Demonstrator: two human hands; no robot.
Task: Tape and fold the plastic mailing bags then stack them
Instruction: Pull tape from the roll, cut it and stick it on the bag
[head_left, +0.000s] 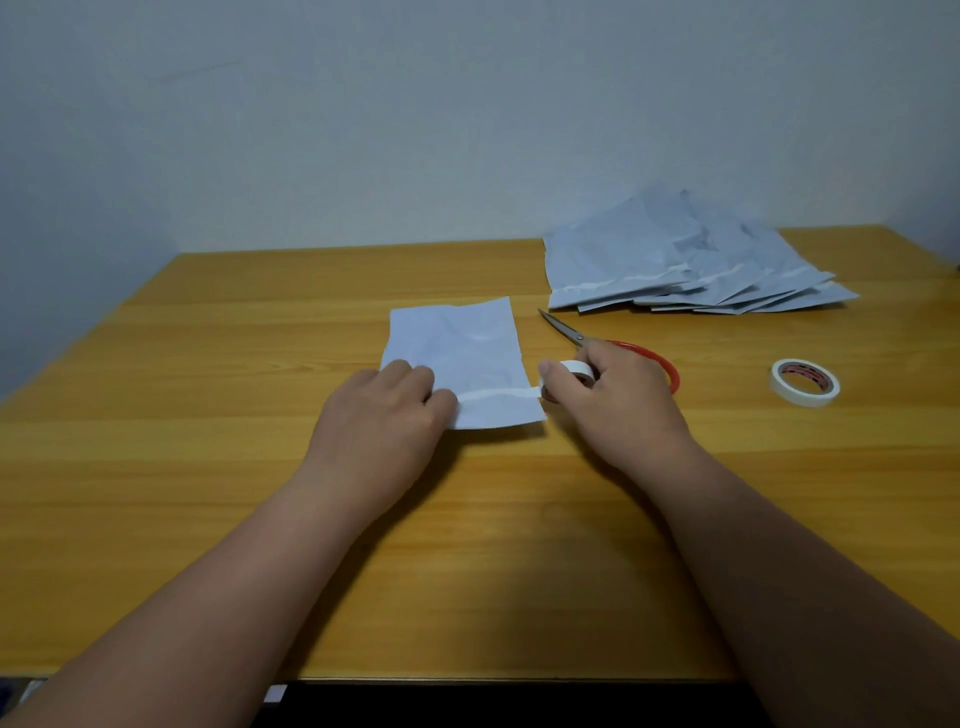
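Both hands (382, 415) (605, 395) at bag's (467, 353) near edge

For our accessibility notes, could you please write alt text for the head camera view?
The right hand draws a tape roll across a mailing bag that the left hand pins to a wooden table; scissors, a spare roll and stacked bags lie beyond.

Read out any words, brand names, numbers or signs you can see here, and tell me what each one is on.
No text here is legible.
Spare tape roll: red printing on its inner core, too small and blurred to read.
Tape roll in the right hand: no print visible.
Mailing bag under the left hand, the pile of bags and the scissors: no print visible.
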